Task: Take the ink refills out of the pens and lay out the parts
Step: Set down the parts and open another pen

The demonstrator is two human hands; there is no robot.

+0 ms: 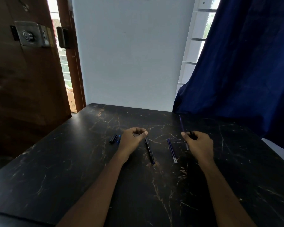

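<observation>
My right hand pinches a thin blue ink refill that points up and away over the black marble table, with a small black pen part between its fingers. My left hand hovers with curled fingers, its thumb tip just above the far end of a black pen barrel lying on the table; nothing shows in its grasp. Two blue refills lie side by side between my hands. Left of my left hand lie a black cap and a blue-tipped cap.
A dark blue curtain hangs over the table's far right corner. A wooden door with a metal lock stands at the left, and a white wall lies behind the table's far edge.
</observation>
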